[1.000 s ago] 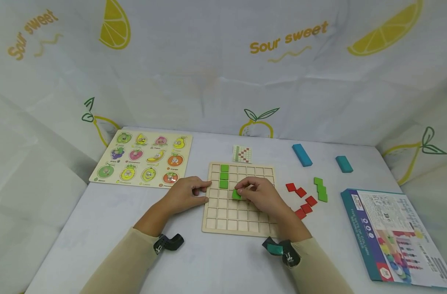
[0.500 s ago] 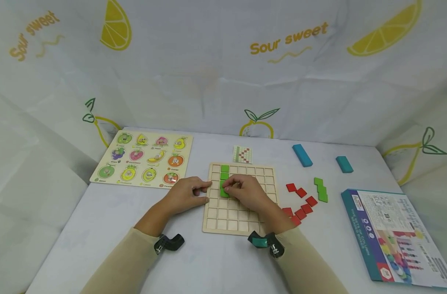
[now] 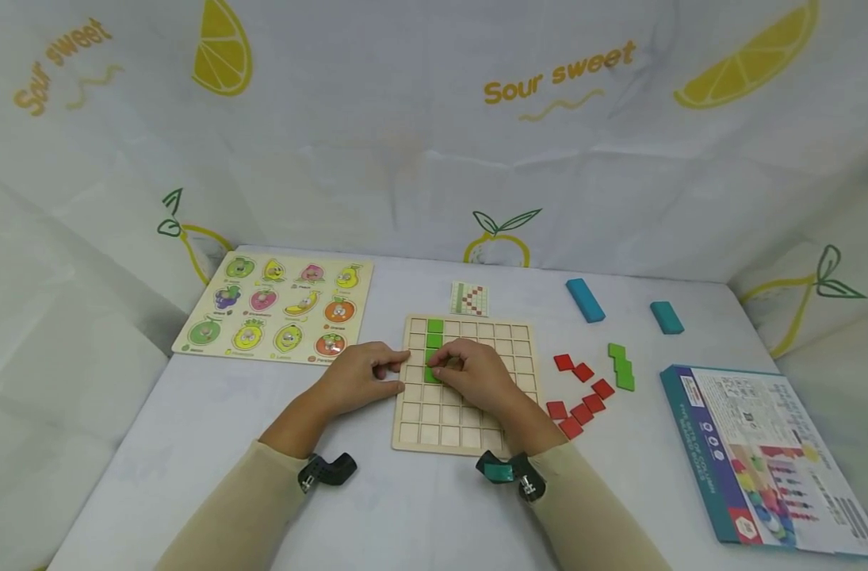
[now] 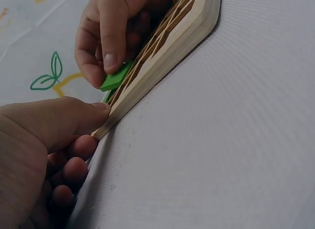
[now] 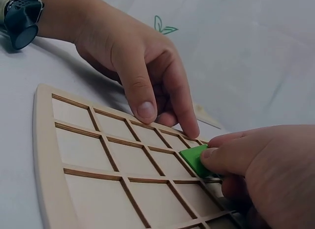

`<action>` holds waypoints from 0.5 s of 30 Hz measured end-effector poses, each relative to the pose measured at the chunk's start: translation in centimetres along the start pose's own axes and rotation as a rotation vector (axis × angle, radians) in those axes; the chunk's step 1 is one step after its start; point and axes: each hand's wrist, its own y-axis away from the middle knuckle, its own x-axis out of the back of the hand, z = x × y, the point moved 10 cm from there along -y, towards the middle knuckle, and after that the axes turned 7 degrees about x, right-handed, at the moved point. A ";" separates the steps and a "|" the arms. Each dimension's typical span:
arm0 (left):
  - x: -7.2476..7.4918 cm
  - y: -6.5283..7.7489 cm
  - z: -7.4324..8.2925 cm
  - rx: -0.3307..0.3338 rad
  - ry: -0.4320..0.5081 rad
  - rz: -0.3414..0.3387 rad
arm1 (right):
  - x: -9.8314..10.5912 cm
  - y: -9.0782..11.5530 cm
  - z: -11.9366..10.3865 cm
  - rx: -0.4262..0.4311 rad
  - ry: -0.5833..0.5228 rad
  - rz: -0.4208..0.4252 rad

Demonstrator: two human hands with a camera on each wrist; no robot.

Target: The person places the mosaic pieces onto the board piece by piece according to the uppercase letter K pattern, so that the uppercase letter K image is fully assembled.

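A square wooden grid board (image 3: pixel 421 435) lies on the table, with green square tiles (image 3: pixel 434 326) set in its second column. My right hand (image 3: pixel 475 376) pinches a green tile (image 5: pixel 194 159) between thumb and fingers, low over the board at that column's fourth row. The tile sits tilted against the grid ridges in the right wrist view. My left hand (image 3: pixel 362 378) rests at the board's left edge, with thumb (image 4: pixel 81 115) and index finger touching the rim apart from each other. Its other fingers are loosely bent.
Behind the board lies a small pattern card (image 3: pixel 470 300). To the right are several loose red tiles (image 3: pixel 583 413), green tiles (image 3: pixel 621 368) and two blue blocks (image 3: pixel 585 300). A fruit puzzle board (image 3: pixel 277 309) lies at left, a boxed set (image 3: pixel 772 460) at far right.
My right hand has moved left with the green tile, from the third column to the second, then stayed there. My left hand has kept its place at the edge.
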 end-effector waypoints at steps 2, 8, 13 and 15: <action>0.0 0.0 0.0 0.002 -0.005 0.000 | -0.1 0.0 -0.1 0.021 0.027 -0.007; 0.0 0.0 0.1 0.004 -0.012 -0.003 | -0.4 0.0 -0.3 0.060 0.098 -0.025; 0.0 0.1 0.2 0.006 -0.004 -0.004 | -0.5 0.1 -0.2 0.055 0.099 -0.034; 0.0 0.0 0.1 0.008 -0.001 -0.004 | -0.5 0.1 -0.2 0.058 0.091 -0.032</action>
